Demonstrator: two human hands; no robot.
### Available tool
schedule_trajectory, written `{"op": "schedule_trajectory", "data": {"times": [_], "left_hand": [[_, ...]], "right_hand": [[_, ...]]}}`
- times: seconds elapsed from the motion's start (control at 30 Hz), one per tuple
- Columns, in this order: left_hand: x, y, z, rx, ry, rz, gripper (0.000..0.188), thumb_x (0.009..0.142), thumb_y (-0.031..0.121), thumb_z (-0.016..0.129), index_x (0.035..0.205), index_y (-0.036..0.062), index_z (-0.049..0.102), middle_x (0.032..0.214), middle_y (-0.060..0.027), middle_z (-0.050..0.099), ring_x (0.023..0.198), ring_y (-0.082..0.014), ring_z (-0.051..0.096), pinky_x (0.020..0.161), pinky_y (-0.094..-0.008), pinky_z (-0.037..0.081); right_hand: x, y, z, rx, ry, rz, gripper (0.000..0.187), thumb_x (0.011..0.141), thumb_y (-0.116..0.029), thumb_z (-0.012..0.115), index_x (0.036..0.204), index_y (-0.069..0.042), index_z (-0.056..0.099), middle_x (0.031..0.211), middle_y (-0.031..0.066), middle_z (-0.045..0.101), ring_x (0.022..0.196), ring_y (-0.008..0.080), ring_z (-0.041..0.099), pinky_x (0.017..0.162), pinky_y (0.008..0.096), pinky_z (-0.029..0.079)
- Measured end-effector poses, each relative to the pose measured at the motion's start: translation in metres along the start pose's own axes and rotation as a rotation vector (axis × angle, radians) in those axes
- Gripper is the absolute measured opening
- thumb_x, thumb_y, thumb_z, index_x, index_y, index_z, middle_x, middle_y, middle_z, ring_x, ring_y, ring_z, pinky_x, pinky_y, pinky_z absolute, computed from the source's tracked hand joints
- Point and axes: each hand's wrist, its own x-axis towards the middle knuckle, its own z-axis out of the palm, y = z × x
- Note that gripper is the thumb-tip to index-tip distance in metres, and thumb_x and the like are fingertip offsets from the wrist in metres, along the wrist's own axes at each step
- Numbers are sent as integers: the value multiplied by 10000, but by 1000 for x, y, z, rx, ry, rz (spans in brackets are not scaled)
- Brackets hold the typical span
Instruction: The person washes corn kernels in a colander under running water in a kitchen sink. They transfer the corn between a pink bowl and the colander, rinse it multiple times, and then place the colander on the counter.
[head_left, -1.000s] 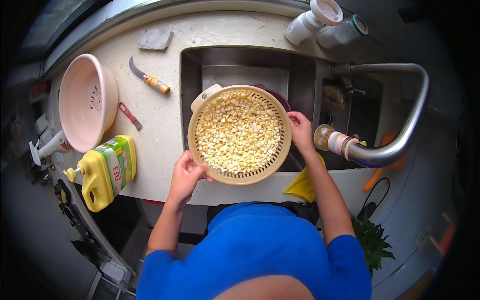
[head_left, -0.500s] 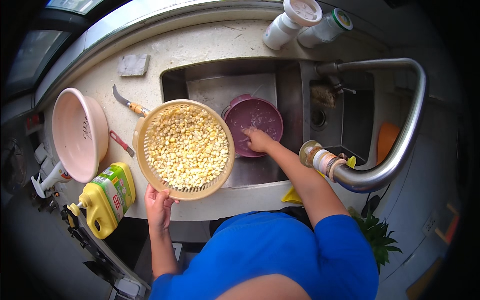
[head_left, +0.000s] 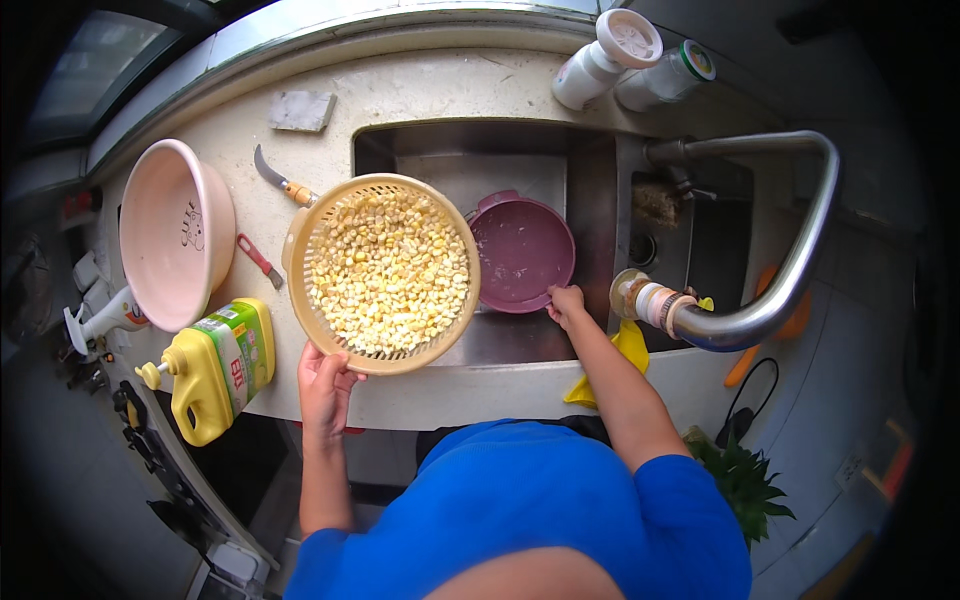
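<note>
A tan plastic colander, heaped with pale yellow corn kernels, rests at the sink's left side, over the counter and part of the basin opening. My left hand grips its near rim, thumb on top and fingers curled beneath. In the sink sits a round purple basin with a little water and small whitish bits inside; the colander overlaps its left edge. My right hand pinches the near right rim of this basin, holding no kernels that I can see.
Left of the colander are a pink basin, a yellow detergent jug, a red-handled brush and a curved knife. A thick metal faucet arches over the right side. Two jars stand behind the sink; a yellow cloth-like piece hangs in front.
My right hand has moved from inside the purple basin to its near right rim. My left hand keeps its hold on the colander. The whole view has shifted slightly.
</note>
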Motion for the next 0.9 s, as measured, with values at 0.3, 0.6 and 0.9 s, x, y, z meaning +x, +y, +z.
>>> {"op": "schedule_trajectory", "data": {"times": [0.3,0.6,0.9], "left_hand": [[-19,3,-11,-22,-9,54,276,822,-8,470,1098,-26,461,927,-122,601,676,-144,603,541,-247,506],[-41,-2,-20,-98,4,77,269,819,1,477,1087,-19,471,914,-106,603,683,-142,597,562,-252,502],[-63,3,-24,-132,11,124,285,810,13,484,1094,-4,468,927,-104,596,697,-146,593,569,-250,502]], "right_hand": [[-34,-42,-12,-251,120,-876,214,681,-103,586,637,-30,390,537,129,491,511,238,529,513,367,430],[-114,-124,-10,-664,226,-1418,132,692,-61,574,751,-33,459,638,166,577,597,373,588,552,452,472],[-197,-130,13,-1256,241,-1940,55,724,-105,544,697,-100,497,567,53,564,498,175,597,398,301,436]]}}
